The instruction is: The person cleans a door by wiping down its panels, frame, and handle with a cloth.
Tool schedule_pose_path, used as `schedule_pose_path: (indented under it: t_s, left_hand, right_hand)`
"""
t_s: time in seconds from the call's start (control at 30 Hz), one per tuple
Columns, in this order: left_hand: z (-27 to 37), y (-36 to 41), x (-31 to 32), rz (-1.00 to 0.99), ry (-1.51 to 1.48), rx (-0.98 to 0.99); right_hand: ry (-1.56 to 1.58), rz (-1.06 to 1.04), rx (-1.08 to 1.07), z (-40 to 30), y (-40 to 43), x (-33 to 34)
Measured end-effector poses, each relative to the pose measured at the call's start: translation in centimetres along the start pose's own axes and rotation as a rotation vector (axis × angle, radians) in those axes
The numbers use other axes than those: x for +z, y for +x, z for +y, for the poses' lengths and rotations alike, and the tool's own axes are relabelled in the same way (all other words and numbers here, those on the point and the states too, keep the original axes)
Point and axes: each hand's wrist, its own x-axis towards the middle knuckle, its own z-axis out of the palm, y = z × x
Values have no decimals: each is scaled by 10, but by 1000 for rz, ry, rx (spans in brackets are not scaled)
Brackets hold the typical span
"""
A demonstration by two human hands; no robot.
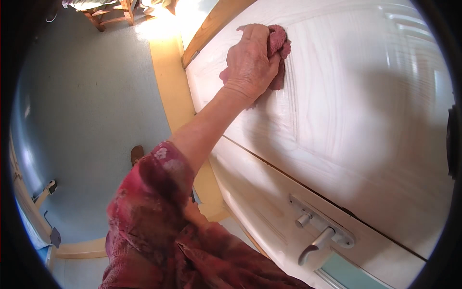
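Observation:
My left hand (251,59) presses a crumpled dusty-pink cloth (277,40) against the upper part of a pale, wood-grained door panel (332,94). Its fingers are bent over the cloth, and folds stick out on both sides of the hand. A bit of skin from my right wrist or hand (195,214) shows beside the left sleeve; the rest is hidden, so its grip cannot be made out. Both arms wear a red patterned sleeve. Lower on the door side, a metal lever handle (319,244) and a round knob (303,219) sit on a long plate.
A dark gap runs between the two door leaves. A wooden frame edge (213,27) borders the panel at the top. Grey-blue floor (94,90) with a tan border strip (169,83) lies at left. A wooden stool (112,14) stands at the top left, and a brown shoe (136,153) is on the floor.

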Motion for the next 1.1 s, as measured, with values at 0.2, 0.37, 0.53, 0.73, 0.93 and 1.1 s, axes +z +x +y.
schedule_pose_path:
  t_s: [0.2,0.37,0.53,0.73,0.93,1.1]
  left_hand:
    - [32,-62,12,-122,-282,162]
    - [26,-154,-19,-312,-437,-145]
    - [42,-114,1,-316,-348,-24]
    - [27,-76,25,112,-400,-87]
    - [-26,-156,42,111,-594,83]
    - [-95,-193,23,-63,-544,-244]
  right_hand:
    - [75,182,7,42,-4,-22]
    - [-95,107,-22,5,-11,-46]
    - [-63,109,98,30,-19,-33]
    - [-44,111,148,27,-20,-37]
    - [-72,105,232,40,-19,-49]
    - [-35,55,244,16,-4,-34]
